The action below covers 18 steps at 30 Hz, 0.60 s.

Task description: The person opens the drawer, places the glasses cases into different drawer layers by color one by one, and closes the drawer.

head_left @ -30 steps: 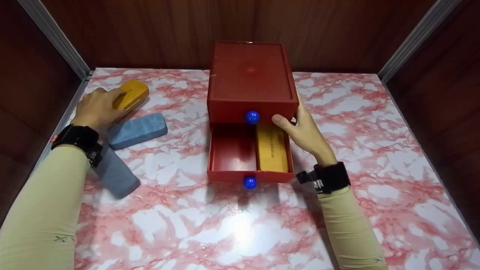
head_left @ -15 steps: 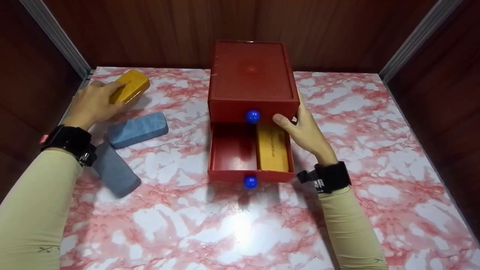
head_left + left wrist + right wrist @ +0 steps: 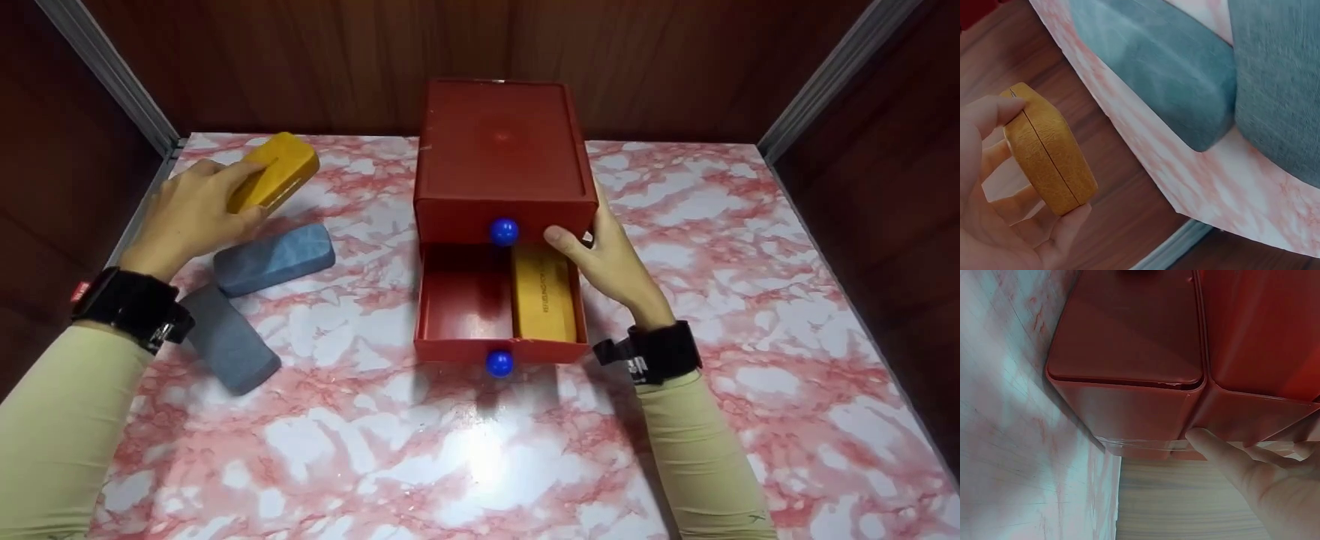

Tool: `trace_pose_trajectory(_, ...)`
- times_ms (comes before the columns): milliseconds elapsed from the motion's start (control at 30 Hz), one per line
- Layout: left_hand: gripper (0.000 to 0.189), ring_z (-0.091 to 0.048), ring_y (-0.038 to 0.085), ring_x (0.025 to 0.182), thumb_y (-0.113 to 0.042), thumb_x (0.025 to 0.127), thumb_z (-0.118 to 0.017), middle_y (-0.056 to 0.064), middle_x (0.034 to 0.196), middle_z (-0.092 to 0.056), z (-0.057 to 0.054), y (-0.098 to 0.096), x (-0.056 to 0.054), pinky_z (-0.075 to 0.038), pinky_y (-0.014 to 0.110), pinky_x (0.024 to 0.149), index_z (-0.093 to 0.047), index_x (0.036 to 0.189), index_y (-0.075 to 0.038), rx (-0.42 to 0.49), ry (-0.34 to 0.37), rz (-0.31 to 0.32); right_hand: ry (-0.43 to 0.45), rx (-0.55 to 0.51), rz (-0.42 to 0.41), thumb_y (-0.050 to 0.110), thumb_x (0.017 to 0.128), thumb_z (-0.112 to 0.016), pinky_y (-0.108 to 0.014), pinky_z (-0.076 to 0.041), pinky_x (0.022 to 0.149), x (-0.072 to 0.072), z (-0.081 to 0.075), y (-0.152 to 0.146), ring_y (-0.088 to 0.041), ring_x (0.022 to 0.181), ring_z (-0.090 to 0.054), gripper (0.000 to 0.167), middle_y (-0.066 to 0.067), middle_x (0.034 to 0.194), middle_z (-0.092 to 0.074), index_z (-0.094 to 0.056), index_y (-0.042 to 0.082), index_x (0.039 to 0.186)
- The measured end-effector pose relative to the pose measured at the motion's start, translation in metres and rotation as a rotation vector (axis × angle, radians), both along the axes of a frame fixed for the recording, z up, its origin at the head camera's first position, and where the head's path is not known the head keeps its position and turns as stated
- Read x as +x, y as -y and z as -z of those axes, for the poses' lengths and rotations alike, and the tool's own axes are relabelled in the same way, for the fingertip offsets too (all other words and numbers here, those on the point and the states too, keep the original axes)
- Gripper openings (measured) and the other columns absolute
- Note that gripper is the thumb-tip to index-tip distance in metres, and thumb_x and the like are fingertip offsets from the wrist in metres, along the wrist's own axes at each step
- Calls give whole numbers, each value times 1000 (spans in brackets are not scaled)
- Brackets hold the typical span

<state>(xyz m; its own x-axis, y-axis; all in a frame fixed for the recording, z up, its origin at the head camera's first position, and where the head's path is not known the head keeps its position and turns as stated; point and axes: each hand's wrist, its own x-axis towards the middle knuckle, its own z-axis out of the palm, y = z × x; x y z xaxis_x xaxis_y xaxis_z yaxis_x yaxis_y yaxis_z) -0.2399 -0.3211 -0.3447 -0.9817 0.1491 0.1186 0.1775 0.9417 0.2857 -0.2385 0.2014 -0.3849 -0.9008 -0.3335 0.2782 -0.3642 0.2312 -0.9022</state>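
Note:
My left hand (image 3: 191, 206) grips a yellow glasses case (image 3: 281, 165) between thumb and fingers, tilted above the table at the left. In the left wrist view, the seam of this yellow case (image 3: 1050, 149) faces the camera. My right hand (image 3: 619, 259) holds the right front corner of the red two-drawer box (image 3: 502, 142). Its thumb lies on the upper drawer's front, and the fingers reach along the side wall, as the right wrist view shows. The lower drawer (image 3: 465, 350) is pulled out. Another yellow glasses case (image 3: 544, 292) lies in its right half.
Below my left hand lie a blue glasses case (image 3: 277, 259) and a grey-blue glasses case (image 3: 231, 341), touching or nearly so. Blue round knobs mark both drawer fronts, such as the upper knob (image 3: 504, 232). Brown wood-grain walls (image 3: 300, 60) surround the marbled table (image 3: 360, 450).
My left hand has lifted the yellow glasses case off the table and carried it slightly right and away from me. The right hand and the drawer box stay in place.

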Motion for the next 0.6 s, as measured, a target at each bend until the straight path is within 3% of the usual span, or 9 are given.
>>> trace_pose_trajectory(600, 64, -59, 52, 100, -37, 99, -72, 33, 135, -59, -8, -23, 49, -49, 66, 76, -53, 158, -22, -19, -119, 34, -14, 11, 16, 31, 103, -73, -44, -53, 107, -1, 1, -1, -22, 131, -58, 73, -5, 150, -54, -33, 26, 164)
